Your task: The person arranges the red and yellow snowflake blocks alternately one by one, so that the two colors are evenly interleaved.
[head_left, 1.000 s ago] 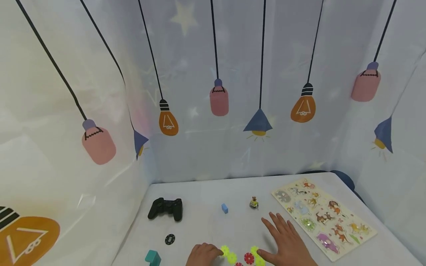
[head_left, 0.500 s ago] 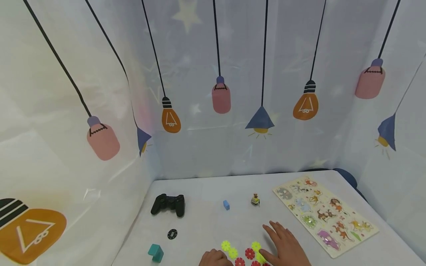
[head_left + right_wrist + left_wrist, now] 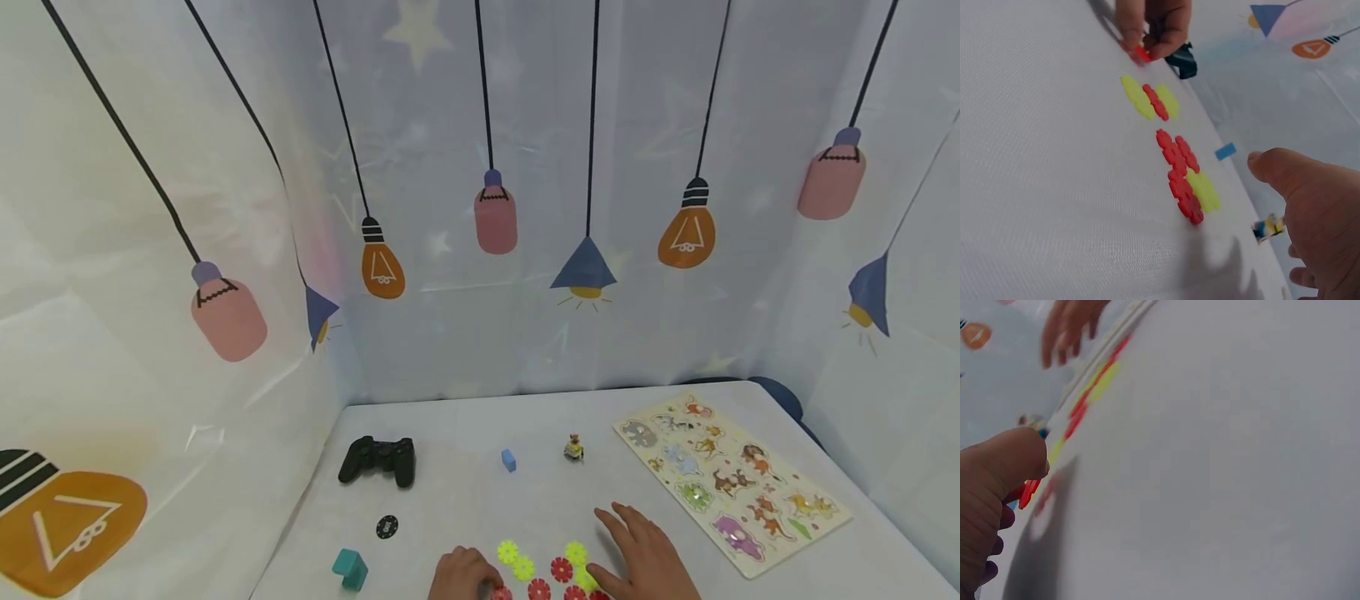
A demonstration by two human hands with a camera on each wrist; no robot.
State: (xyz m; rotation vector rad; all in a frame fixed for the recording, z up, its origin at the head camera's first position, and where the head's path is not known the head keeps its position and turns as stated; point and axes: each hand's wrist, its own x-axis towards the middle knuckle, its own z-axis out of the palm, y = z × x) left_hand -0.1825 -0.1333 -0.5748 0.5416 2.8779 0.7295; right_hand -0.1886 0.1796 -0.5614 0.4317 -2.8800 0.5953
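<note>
At the bottom of the head view, my left hand (image 3: 459,575) pinches a red flower-shaped disc (image 3: 1030,492) between thumb and fingers, low over the white table. The right wrist view shows that red disc (image 3: 1141,55) at its fingertips. Just to the right lie more flower-shaped discs, among them a yellow disc (image 3: 507,551) and a red disc (image 3: 561,569). They lie flat in a loose group, some overlapping. My right hand (image 3: 643,557) hovers at the group's right side with fingers spread and holds nothing. Its thumb overlaps a yellow disc in the head view.
A black game controller (image 3: 378,461), a black round chip (image 3: 387,527) and a teal block (image 3: 350,570) lie to the left. Further back sit a small blue block (image 3: 508,460) and a toy figure (image 3: 573,447). An animal puzzle board (image 3: 660,450) lies on the right.
My left hand shifted right among the discs, then came back left with a red disc at its fingertips. My right hand stays spread, slightly lower than a second ago.
</note>
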